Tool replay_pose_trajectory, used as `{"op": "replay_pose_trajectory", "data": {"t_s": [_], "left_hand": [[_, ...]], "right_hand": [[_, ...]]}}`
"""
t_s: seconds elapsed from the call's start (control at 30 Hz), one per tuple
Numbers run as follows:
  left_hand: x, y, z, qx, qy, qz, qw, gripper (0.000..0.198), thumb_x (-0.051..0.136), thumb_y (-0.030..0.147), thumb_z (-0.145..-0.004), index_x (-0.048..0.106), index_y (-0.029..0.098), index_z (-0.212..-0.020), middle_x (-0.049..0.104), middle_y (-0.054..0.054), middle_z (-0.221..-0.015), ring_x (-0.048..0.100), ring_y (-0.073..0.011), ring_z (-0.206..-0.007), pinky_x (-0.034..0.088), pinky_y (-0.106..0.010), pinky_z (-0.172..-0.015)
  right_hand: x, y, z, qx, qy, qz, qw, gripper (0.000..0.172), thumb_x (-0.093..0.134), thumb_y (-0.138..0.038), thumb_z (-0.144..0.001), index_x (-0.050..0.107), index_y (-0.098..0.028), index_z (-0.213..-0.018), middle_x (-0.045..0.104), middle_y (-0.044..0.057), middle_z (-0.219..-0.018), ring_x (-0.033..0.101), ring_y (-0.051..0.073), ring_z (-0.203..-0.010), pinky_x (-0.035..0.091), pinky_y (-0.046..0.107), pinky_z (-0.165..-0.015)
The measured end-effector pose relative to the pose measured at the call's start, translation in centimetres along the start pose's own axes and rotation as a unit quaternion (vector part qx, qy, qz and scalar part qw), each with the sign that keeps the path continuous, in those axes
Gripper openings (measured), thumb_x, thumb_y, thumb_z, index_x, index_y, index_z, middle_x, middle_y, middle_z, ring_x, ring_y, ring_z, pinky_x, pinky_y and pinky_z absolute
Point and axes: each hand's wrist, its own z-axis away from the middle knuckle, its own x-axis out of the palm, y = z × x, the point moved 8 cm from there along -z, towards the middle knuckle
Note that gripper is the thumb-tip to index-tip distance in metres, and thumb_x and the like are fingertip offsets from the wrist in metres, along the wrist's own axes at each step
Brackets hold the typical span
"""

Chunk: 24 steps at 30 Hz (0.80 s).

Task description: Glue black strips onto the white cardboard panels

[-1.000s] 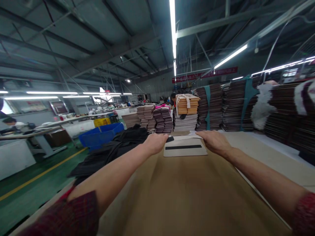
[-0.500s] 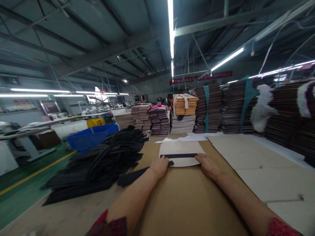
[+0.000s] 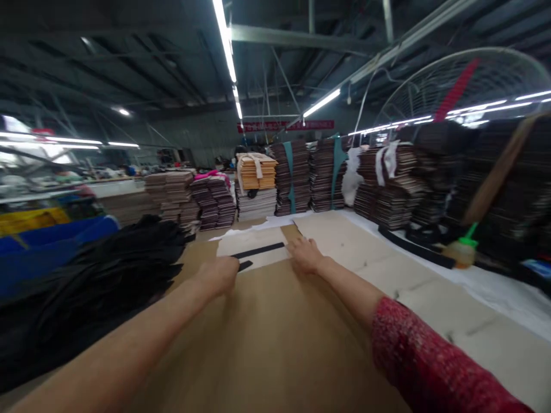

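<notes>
A narrow black fabric strip [image 3: 260,250] lies across a pale, off-white panel [image 3: 253,237] on the brown board [image 3: 258,344]. My left hand [image 3: 219,275] is closed on the strip's left end, its fingers mostly hidden behind the knuckles. A short black tail [image 3: 245,265] pokes out beside it. At the strip's right end, my right hand [image 3: 305,255] has its fingers bent and drawn together on the tip, by the panel's right edge. Left of my left forearm lies a heap of black fabric pieces [image 3: 142,258].
Large pale sheets [image 3: 413,287] cover the table at right. Behind them stand stacks of dark panels [image 3: 322,178] and a yellow-orange stack [image 3: 258,172]. A bottle with a green cap [image 3: 462,252] is at far right; a blue bin [image 3: 55,235] is at left.
The view has swung right, bringing the fan and bottle into sight. Both hands remain at the strip's ends; the strip now slopes up to the right.
</notes>
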Motion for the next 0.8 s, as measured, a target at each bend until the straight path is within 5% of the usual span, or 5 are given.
{"op": "replay_pose_trajectory", "data": {"t_s": [0.2,0.33,0.43,0.63,0.8], "left_hand": [[0.6,12.5,10.4,0.146,-0.069,0.110,0.981,0.025,0.046,0.031,-0.090,0.068,0.021,-0.092,0.073,-0.005,-0.087,0.069,-0.0208,-0.078,0.050,-0.028,-0.066],[2.4,20.5,17.7,0.227,-0.138,0.290,0.919,0.029,0.043,0.035,-0.091,0.068,0.023,-0.098,0.073,-0.005,-0.095,0.069,-0.0223,-0.088,0.051,-0.032,-0.079],[3.0,24.8,20.6,0.249,-0.163,0.342,0.892,0.031,0.044,0.037,-0.091,0.066,0.026,-0.111,0.071,-0.006,-0.112,0.066,-0.0254,-0.103,0.051,-0.037,-0.090],[2.4,31.3,23.2,0.342,-0.141,0.349,0.861,0.065,0.050,0.012,-0.077,0.045,0.031,-0.139,0.049,-0.004,-0.146,0.050,-0.0246,-0.129,0.042,-0.038,-0.108],[4.4,32.6,23.7,0.337,-0.133,0.316,0.877,0.063,0.053,0.015,-0.076,0.046,0.027,-0.137,0.050,-0.009,-0.143,0.049,-0.0286,-0.129,0.043,-0.041,-0.106]], "right_hand": [[-7.0,9.2,16.9,0.010,0.006,-0.032,0.999,0.045,0.047,-0.031,-0.091,0.057,-0.019,-0.133,0.058,0.008,-0.138,0.046,0.022,-0.131,0.034,0.039,-0.111],[-8.5,20.7,30.8,0.222,0.089,-0.089,0.967,0.044,0.041,-0.044,-0.092,0.067,-0.022,-0.118,0.068,0.004,-0.125,0.062,0.021,-0.115,0.044,0.033,-0.103],[-7.2,25.5,39.1,0.328,0.121,-0.062,0.935,0.047,0.040,-0.044,-0.089,0.070,-0.016,-0.111,0.071,0.011,-0.117,0.065,0.027,-0.111,0.047,0.037,-0.101],[-3.9,25.9,45.9,0.377,0.145,-0.060,0.913,0.052,0.031,-0.048,-0.092,0.070,-0.018,-0.107,0.073,0.012,-0.112,0.067,0.029,-0.107,0.050,0.038,-0.094],[-2.2,24.2,47.1,0.350,0.173,-0.091,0.916,0.052,0.034,-0.051,-0.091,0.069,-0.018,-0.109,0.071,0.012,-0.117,0.065,0.028,-0.110,0.048,0.040,-0.100]]}}
